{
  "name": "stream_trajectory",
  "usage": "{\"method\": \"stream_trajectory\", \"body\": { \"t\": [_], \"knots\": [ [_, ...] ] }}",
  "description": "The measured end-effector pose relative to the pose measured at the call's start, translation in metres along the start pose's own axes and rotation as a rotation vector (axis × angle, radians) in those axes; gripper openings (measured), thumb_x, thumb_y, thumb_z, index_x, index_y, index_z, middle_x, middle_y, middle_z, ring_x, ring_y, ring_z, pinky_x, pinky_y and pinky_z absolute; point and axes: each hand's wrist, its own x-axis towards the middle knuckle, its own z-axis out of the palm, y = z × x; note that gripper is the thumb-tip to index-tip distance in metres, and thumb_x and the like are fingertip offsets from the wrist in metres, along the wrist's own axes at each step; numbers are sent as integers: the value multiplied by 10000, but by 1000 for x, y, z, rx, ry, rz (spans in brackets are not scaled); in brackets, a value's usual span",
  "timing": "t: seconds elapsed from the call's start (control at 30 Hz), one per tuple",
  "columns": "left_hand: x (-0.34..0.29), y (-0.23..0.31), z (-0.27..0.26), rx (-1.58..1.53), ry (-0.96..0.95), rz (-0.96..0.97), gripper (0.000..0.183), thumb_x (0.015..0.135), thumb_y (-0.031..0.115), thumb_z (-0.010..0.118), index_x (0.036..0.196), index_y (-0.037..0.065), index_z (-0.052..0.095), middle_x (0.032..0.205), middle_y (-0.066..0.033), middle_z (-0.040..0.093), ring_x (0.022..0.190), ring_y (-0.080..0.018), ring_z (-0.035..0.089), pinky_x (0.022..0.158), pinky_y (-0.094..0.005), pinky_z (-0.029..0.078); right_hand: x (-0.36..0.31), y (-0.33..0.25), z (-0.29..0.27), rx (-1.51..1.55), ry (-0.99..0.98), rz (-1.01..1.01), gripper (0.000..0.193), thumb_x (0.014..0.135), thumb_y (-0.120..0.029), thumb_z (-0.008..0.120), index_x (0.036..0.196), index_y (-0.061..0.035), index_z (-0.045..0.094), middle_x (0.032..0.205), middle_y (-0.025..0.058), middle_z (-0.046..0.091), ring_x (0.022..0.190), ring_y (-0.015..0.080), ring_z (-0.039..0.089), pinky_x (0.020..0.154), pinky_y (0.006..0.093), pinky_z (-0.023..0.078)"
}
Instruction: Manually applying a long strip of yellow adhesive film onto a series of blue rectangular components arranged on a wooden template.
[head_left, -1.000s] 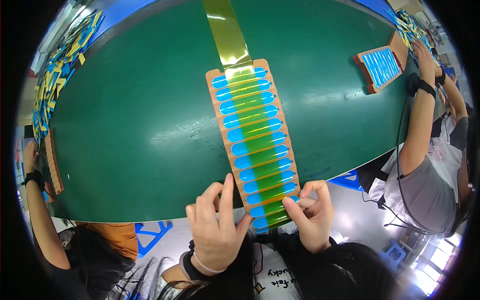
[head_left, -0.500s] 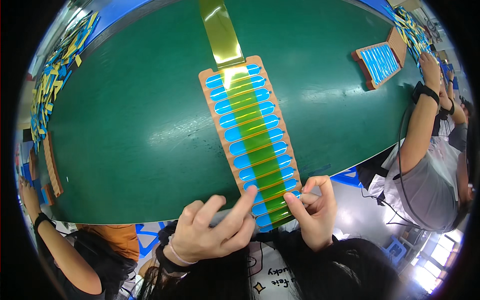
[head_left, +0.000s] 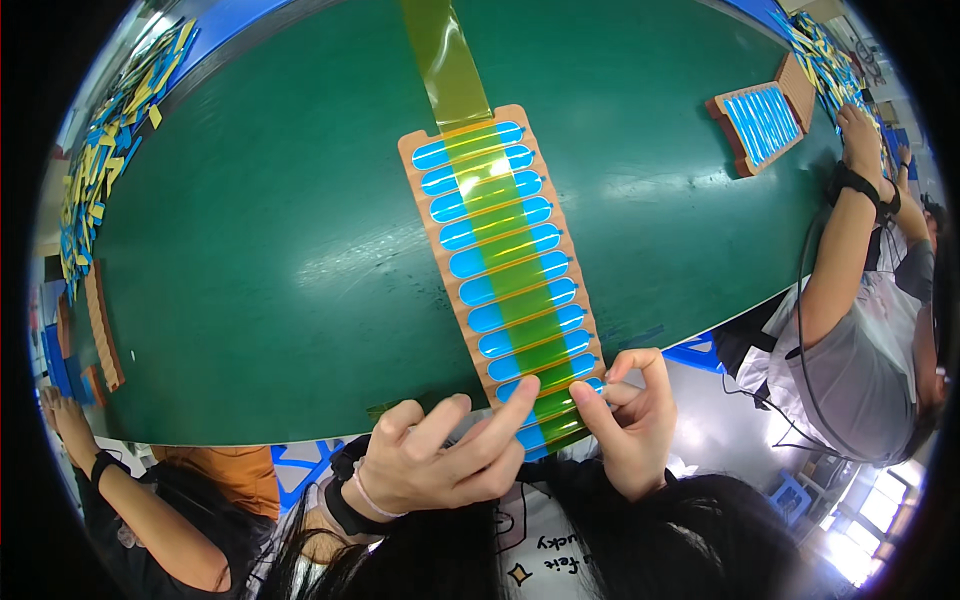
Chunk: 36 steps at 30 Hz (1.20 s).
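At nine to ten o'clock, a loose pile of blue and yellow strips point(head_left: 108, 165) lies along the green worktop point(head_left: 290, 180). Below it, a wavy-edged wooden bar point(head_left: 98, 325) sits near the rim, and a co-worker's hand point(head_left: 70, 415) is beside the edge at eight.

In the middle is a brown board point(head_left: 511, 113), leaning from eleven towards five, its near end seemingly past the worktop's edge, perhaps for easy reach. It carries a ladder of blue rounded pieces point(head_left: 466, 264), with a clear yellow film point(head_left: 455, 75) laid lengthwise over them and running on towards twelve.

The left hand point(head_left: 440, 460), at seven, grasps nothing: its forefinger rests on the film, seemingly to press it flat, the other fingers loosely curled. The right hand point(head_left: 632, 425), at five, pinches the board's near right edge between thumb and forefinger, probably to steady it.

At two stands an open brown box point(head_left: 742, 160) of blue-and-white strips; another co-worker's hand point(head_left: 862, 140) is just beyond.
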Motion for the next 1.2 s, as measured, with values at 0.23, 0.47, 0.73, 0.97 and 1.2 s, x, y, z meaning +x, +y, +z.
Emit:
{"method": "stream_trajectory", "body": {
  "t": [0.23, 0.47, 0.73, 0.97, 1.2],
  "knots": [
    [-3, 0, 1, -22, -79, 28, 205, 736, 87, 547, 851, 201, 421, 1053, 123, 572, 831, -85, 407, 665, -235, 291, -3, -3, -6, -29, -21, -1, 250, 803, 39, 519, 924, -32, 312, 713, 69, 570, 611, 24, 512, 495, 129, 359],
    [-3, 4, 0, 11, -58, 38, 82, 772, 174, 511, 804, 193, 438, 1048, 98, 579, 816, -73, 409, 661, -226, 304, 13, -39, -24, -350, -91, -472, 207, 810, -9, 483, 982, 14, 371, 833, 159, 557, 800, 210, 565, 741, 317, 435],
    [12, -6, -15, 180, -105, 323, 57, 736, 166, 516, 770, 156, 471, 1038, -1, 564, 816, -83, 438, 663, -217, 328, 28, -67, 6, -767, -468, -289, 398, 763, -252, 630, 951, -25, 362, 803, 157, 535, 727, 312, 582, 615, 356, 485],
    [57, -47, -48, -452, -19, -50, 164, 662, 70, 570, 823, 41, 570, 895, -87, 556, 842, -216, 553, 688, -303, 447, 27, -72, 14, -867, -462, -297, 428, 764, -289, 623, 955, -10, 361, 824, 156, 512, 697, 301, 568, 604, 359, 479],
    [165, -208, -2, -1332, 21, -832, 925, 661, 482, 670, 1232, -115, 255, 1250, -316, 263, 1115, -349, 387, 906, -386, 383, 24, -83, 19, -981, -514, -203, 509, 759, -298, 630, 1037, -12, 313, 819, 183, 585, 777, 309, 604, 650, 366, 478]
  ]
}}
